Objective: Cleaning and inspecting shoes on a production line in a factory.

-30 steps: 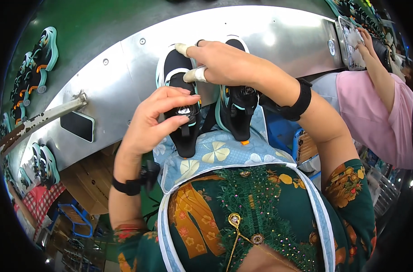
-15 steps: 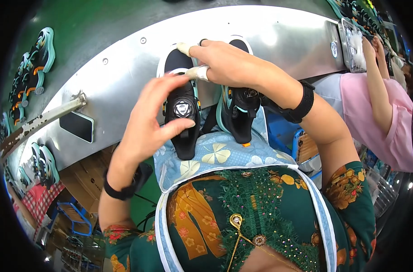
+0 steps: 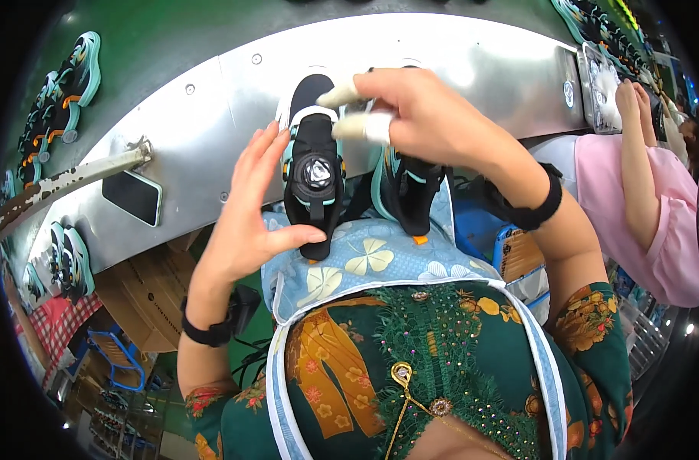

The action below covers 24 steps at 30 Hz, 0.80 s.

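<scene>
**Left hand [image 3: 242, 218] and right hand [image 3: 432, 109] frame a black-and-mint shoe [image 3: 311, 195]**

I have the shoe at 11 o'clock from the middle of my view, toe away from me on the metal bench [image 3: 503, 84], heel over the blue flowered apron [image 3: 365, 258], its round dial facing up. A second shoe [image 3: 411, 192] sits just beside it at 2 o'clock, partly hidden.

At about half past nine, the left fingers stand wide apart from the thumb, gripping nothing; the thumb reaches the heel, though I can't tell if it touches. At 1 o'clock, the right fingers, two in pale covers [image 3: 374, 127], hang parted and slightly blurred by the toe end; I see nothing held between them, and contact is unclear.

A phone [image 3: 133, 198] lies at 9 o'clock.
</scene>
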Each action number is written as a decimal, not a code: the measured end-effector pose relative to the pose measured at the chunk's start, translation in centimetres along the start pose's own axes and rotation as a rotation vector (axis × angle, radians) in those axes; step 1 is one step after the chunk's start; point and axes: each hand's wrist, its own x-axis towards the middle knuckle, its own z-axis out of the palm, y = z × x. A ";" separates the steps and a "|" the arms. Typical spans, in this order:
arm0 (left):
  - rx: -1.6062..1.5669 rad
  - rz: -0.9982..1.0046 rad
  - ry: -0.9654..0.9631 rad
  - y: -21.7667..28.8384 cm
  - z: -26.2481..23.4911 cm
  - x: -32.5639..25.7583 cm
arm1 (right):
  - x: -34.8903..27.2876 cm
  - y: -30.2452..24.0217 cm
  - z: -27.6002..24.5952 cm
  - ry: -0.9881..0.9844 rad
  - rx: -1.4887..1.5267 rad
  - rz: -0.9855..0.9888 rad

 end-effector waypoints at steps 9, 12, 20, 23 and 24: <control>0.064 0.050 0.263 -0.3 5.5 2.0 | 0.4 0.4 4.4 -0.017 0.108 -0.212; 0.067 0.036 0.222 -0.3 5.2 2.0 | 0.6 0.1 3.9 -0.078 0.069 -0.206; 0.047 0.114 0.271 -1.1 5.5 1.9 | -1.3 0.6 2.9 -0.170 -0.060 -0.237; -0.007 0.087 0.297 -1.0 5.8 2.2 | -1.3 1.1 4.3 0.053 -0.196 -0.372; -0.015 0.094 0.318 -1.0 6.0 2.3 | -1.6 0.8 4.5 0.098 -0.250 -0.315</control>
